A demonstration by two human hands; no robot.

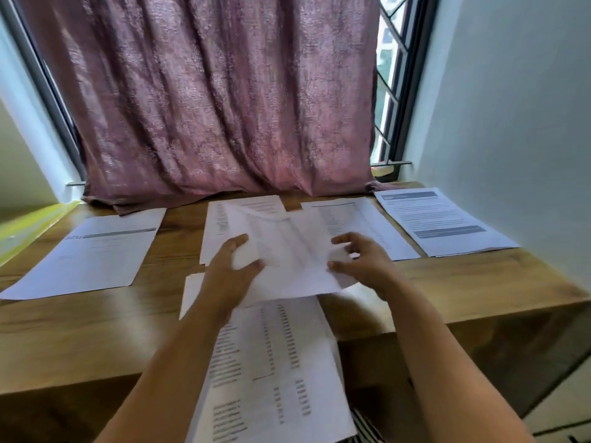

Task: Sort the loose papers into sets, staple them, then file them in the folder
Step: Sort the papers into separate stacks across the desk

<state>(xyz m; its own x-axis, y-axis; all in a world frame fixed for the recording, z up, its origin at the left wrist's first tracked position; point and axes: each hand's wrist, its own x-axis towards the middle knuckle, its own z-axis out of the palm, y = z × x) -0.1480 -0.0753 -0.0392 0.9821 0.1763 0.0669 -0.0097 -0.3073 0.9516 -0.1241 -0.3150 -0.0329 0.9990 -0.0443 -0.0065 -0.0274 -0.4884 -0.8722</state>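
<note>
Both the left hand [235, 265] and right hand [361, 260] pinching blurred white printed sheets [287, 251] above the brown wooden surface [447, 282]; near pile of white tabulated pages [275, 362] overhanging the edge, likely to slide off if nudged.

Wooden table [80, 330] against a window [388, 78] with a dark frame and grille. Mauve patterned curtain [217, 100] covers most of it, hem resting on the tabletop. Pale wall [511, 100] on right, daylight outside.
</note>
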